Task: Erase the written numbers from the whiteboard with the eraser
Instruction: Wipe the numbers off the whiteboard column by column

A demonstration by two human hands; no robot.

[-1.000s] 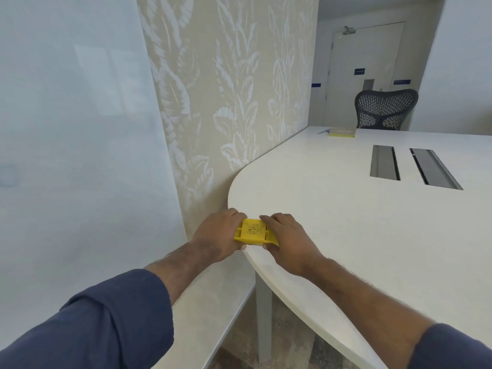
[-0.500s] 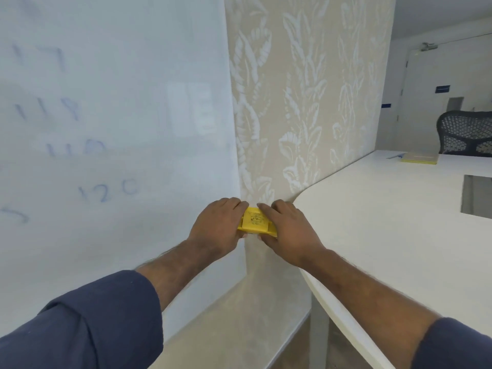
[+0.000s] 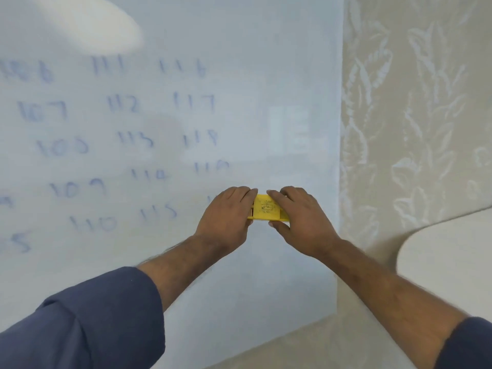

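A small yellow eraser (image 3: 266, 208) is held in front of the whiteboard (image 3: 279, 75), gripped from both sides. My left hand (image 3: 225, 217) clasps its left end and my right hand (image 3: 298, 219) its right end. Several columns of blue handwritten numbers (image 3: 125, 139), from about 106 to 119, fill the board's left and middle, blurred by motion. The eraser sits just right of the lowest numbers; my left hand hides part of one. Whether the eraser touches the board I cannot tell.
A beige wall with a pale leaf pattern (image 3: 415, 129) adjoins the board's right edge. The rounded corner of a white table (image 3: 450, 251) juts in at the right. A beige floor strip (image 3: 319, 344) runs below the board.
The view has swung left from the table to the whiteboard. Both hands have carried the eraser off the table edge and up in front of the board, beside the numbers.
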